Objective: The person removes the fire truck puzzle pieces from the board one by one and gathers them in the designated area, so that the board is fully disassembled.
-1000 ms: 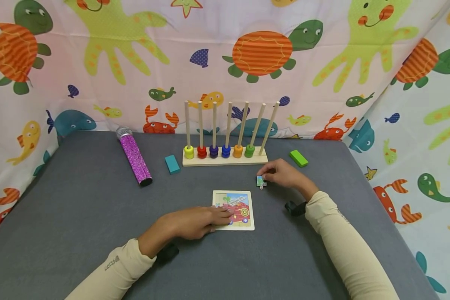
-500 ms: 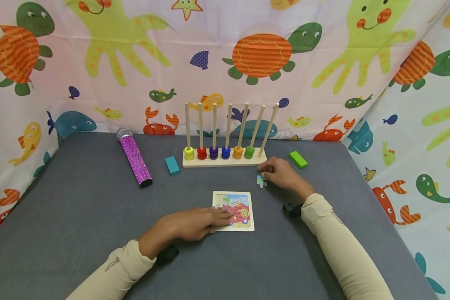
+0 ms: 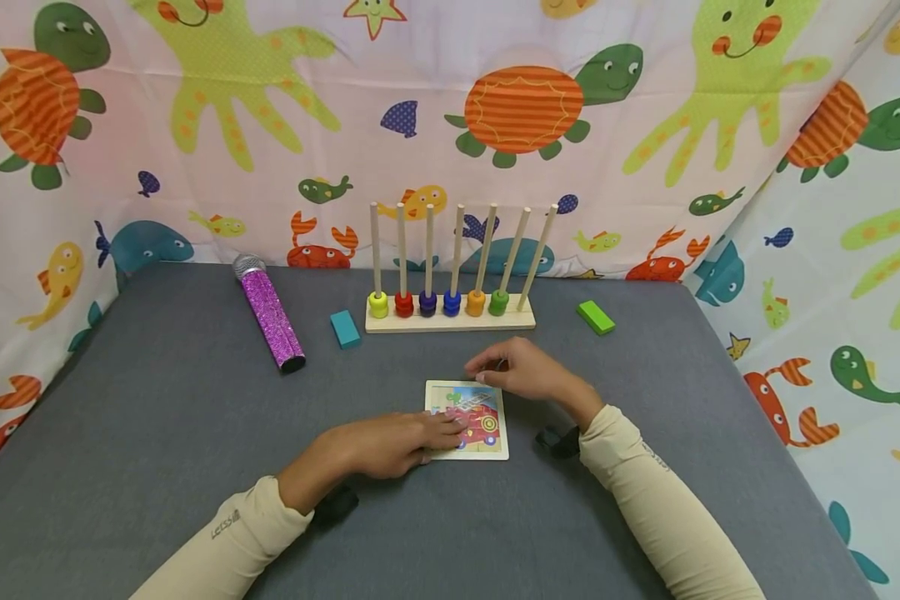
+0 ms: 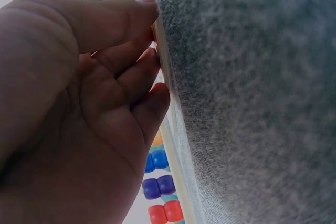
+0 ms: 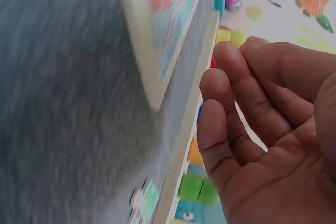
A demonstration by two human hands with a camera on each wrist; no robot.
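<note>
A small square jigsaw puzzle (image 3: 506,450) in a pale frame, showing a red fire engine with a ladder, lies on the grey table. My left hand (image 3: 386,446) rests on its left part with the fingers stretched out; the left wrist view has the thumb (image 4: 126,19) at the board's edge. Over the board's upper right corner hovers my right hand (image 3: 528,371), fingers loosely bent, thumb near the index finger, nothing visible between them. A loose puzzle piece (image 5: 149,203) lies on the cloth in the right wrist view; in the head view the right hand hides it.
Behind the puzzle stands a wooden peg rack (image 3: 450,327) with coloured beads on its upright rods. A teal block (image 3: 345,329) and a glittery purple microphone (image 3: 270,317) lie to the left, a green block (image 3: 596,317) to the right. A printed curtain (image 3: 525,183) closes off the back.
My right hand has let go of the small puzzle piece and moved left and nearer, to the board's upper right corner. The left hand has stayed on the puzzle.
</note>
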